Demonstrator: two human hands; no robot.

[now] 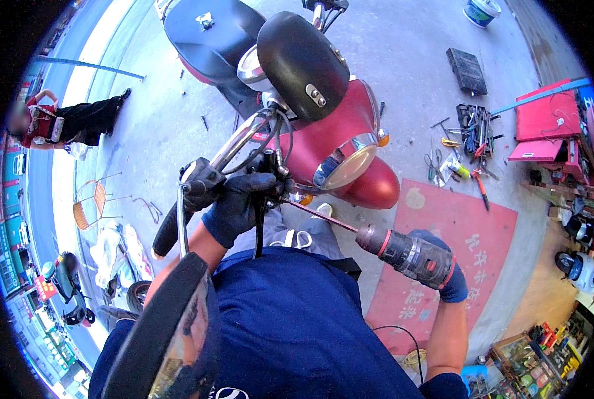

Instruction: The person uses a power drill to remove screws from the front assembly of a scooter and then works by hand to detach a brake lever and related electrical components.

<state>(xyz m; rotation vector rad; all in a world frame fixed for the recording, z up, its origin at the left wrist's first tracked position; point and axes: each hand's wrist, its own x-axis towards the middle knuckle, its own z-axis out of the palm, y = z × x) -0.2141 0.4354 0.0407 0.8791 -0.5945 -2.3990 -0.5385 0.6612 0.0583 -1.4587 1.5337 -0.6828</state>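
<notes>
My left hand, in a dark glove, is closed around a black bracket beside the left handlebar grip of a red scooter. In my gloved right hand is a cordless drill, gripped from behind and pointing left. Its long thin bit reaches to the black parts next to my left fingers; the exact contact point is too small to make out. Above them runs the chrome handlebar with black cables. The round headlight faces toward me.
A mirror sticks up close at lower left. Pliers and other hand tools lie around an open tool tray at right, near a black case and a red cabinet. A red mat covers the floor; a person stands far left.
</notes>
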